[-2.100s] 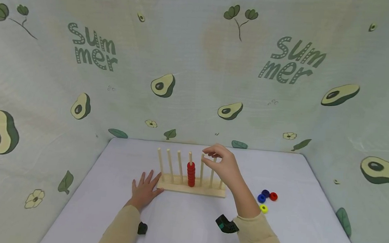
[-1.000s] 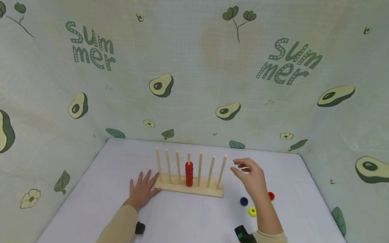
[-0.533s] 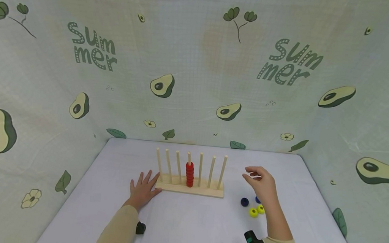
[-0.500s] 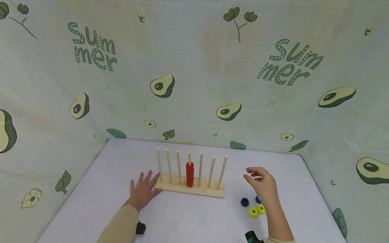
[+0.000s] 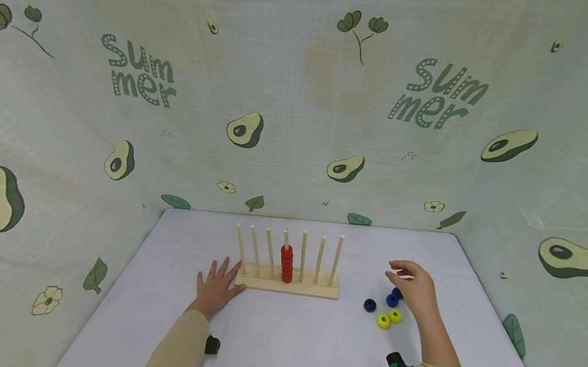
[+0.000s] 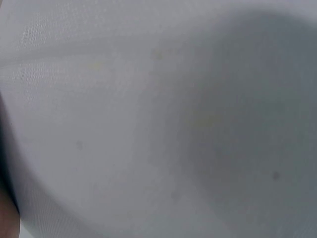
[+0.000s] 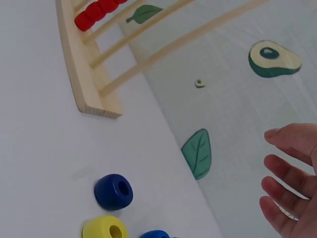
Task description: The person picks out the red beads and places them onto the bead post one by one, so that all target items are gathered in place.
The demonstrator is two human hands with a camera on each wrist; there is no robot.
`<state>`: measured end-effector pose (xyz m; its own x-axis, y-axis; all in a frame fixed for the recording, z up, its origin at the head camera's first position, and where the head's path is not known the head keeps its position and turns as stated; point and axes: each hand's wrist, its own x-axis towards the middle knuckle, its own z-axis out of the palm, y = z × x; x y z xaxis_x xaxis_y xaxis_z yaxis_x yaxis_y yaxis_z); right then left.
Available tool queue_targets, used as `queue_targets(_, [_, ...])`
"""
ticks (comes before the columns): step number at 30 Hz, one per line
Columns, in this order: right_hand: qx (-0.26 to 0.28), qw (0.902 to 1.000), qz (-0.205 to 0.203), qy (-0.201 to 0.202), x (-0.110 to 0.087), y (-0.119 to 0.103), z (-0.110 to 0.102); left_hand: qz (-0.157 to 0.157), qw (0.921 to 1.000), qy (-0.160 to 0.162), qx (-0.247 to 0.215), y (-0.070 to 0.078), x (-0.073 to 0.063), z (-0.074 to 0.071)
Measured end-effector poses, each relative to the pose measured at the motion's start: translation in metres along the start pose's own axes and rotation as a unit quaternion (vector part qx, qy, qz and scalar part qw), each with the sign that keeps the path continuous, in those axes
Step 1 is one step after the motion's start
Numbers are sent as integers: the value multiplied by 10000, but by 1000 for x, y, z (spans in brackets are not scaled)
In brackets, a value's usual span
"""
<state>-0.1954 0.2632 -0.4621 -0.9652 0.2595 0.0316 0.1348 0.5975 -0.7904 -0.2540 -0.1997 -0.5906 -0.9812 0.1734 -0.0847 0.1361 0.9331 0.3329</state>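
Observation:
A wooden peg rack (image 5: 286,288) with several upright pegs stands mid-table. One peg carries a stack of red beads (image 5: 286,265); the other pegs are bare. My left hand (image 5: 214,292) lies flat on the table with fingers spread, touching the rack's left end. To the right of the rack, my right hand (image 5: 416,288) hovers near loose beads, its fingers loosely bent with nothing between them. Below it lie a dark blue bead (image 5: 369,305), a blue bead (image 5: 392,300) and two yellow beads (image 5: 384,321). Another dark blue bead (image 5: 397,293) is partly covered by the hand.
White cloth (image 5: 286,344) covers the table. A printed fabric backdrop (image 5: 291,91) rises behind and at both sides. In the right wrist view, the rack's end (image 7: 101,110) and a dark blue bead (image 7: 115,192) show. The left wrist view shows mostly blurred cloth (image 6: 124,124).
My right hand has moved from above the rack's pegs rightward and lower, to beside the loose beads. The left hand keeps its place. A red bead seen earlier is now out of sight.

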Motion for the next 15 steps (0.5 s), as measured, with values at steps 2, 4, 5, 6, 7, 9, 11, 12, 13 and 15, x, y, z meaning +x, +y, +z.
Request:
queue_targets(2, [-55, 10000, 53, -15, 0, 5, -2, -8, 10000, 7, -12, 2, -2, -2])
queue_targets(4, [-110, 9999, 111, -36, 1, 9, -4, -19, 10000, 3, 25, 3, -2, -4])
queue_targets(5, [-129, 9998, 144, -48, 1, 11, -5, -25, 10000, -1, 26, 3, -2, -4])
queue_targets(6, [-162, 9997, 171, -53, 2, 14, -5, -17, 10000, 20, 28, 3, -2, -4])
queue_targets(7, [-183, 9996, 184, -52, 2, 17, -6, -8, 10000, 34, 23, 2, -2, -3])
queue_targets(9, [-247, 9995, 191, -26, 3, 22, -7, 0, 10000, 60, 30, 1, -1, -2])
queue_targets(11, [-282, 9993, 261, 10, 4, 27, -8, 6, 10000, 87, 20, -1, 0, 1])
queue_targets(12, [-305, 9991, 304, 28, 4, 30, -8, 19, 9999, 101, 29, -2, 1, 2])
queue_targets(13, [-318, 9989, 343, 50, 5, 32, -8, 34, 9999, 125, 41, -2, 1, 3])
queue_targets(15, [-332, 9985, 421, 71, 5, 35, -9, 33, 9999, 136, 24, -3, 1, 5])
